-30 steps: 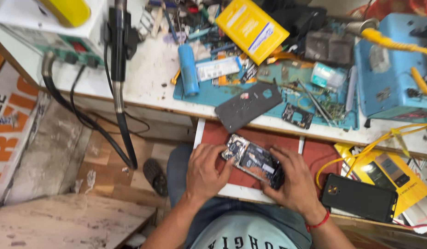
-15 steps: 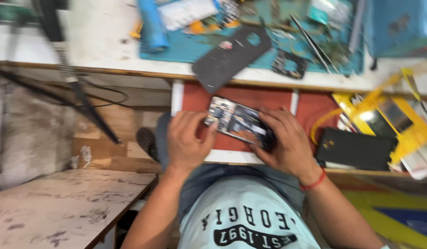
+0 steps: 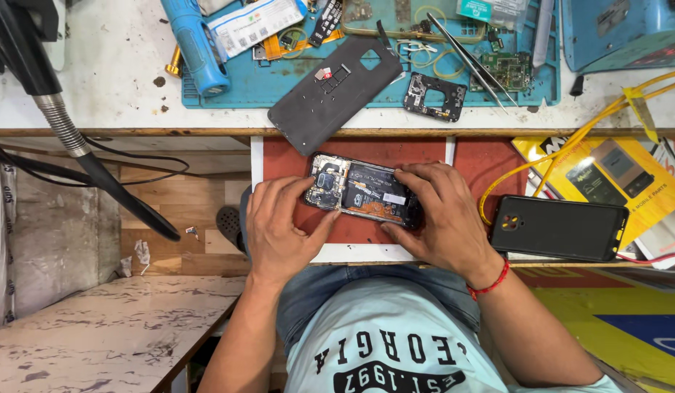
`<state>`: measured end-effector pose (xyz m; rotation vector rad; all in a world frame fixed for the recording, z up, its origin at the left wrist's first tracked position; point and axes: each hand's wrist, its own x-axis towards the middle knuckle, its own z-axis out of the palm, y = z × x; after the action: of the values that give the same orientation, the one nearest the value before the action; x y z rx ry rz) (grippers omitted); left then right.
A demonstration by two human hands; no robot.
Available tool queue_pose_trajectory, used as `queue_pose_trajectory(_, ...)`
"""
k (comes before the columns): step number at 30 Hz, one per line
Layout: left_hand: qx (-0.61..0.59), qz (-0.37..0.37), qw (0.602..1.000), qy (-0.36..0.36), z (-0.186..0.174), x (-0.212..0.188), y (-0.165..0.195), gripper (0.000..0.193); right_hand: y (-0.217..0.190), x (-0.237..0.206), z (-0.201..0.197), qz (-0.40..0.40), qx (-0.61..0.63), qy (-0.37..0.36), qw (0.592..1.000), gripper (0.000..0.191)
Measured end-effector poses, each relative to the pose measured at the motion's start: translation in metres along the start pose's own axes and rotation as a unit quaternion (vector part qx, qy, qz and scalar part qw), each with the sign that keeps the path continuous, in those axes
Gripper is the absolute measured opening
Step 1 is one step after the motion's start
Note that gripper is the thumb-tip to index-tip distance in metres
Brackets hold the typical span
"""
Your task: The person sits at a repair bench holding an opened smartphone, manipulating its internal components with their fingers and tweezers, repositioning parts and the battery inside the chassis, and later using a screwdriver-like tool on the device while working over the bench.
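Cluttered with tools and parts, the white surface (image 3: 119,80) runs along the top, and a red pull-out board (image 3: 483,156) juts from under its edge. On that board lies an opened phone (image 3: 363,191) with its circuitry showing, clamped in a two-handed grip: the left hand (image 3: 279,229) closes on its camera end, the right hand (image 3: 439,215) wraps over the other end. Just above the grip, a dark back cover (image 3: 334,94) lies tilted across a blue mat (image 3: 279,84). Right of the grip, apart from it, rests a second black phone (image 3: 559,228).
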<state>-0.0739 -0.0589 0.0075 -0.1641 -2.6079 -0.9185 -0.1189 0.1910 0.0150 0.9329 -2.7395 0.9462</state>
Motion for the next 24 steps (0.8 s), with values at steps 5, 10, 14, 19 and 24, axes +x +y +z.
queue_pose_trajectory(5, -0.001, 0.0, 1.0, -0.006, 0.003, -0.003, -0.002, 0.055, 0.003, -0.007, 0.001, -0.009, 0.037, 0.029, 0.999, 0.067)
queue_pose_trajectory(10, -0.012, -0.009, 1.0, 0.0, 0.002, -0.005, -0.004, 0.05, 0.006, -0.006, -0.021, 0.035, -0.027, 0.103, 0.994, 0.04)
queue_pose_trajectory(14, -0.015, -0.005, 1.0, 0.001, 0.0, -0.004, -0.005, 0.048, 0.014, 0.019, -0.046, 0.05, -0.143, 0.109, 0.982, 0.038)
queue_pose_trajectory(19, -0.021, 0.002, 1.0, 0.014, -0.001, -0.009, -0.005, 0.048, 0.025, 0.046, -0.054, 0.025, -0.148, 0.038, 0.988, 0.049)
queue_pose_trajectory(24, -0.034, -0.004, 0.999, 0.016, -0.001, -0.012, -0.007, 0.042, 0.031, 0.052, -0.051, 0.005, -0.172, 0.022, 0.985, 0.036)
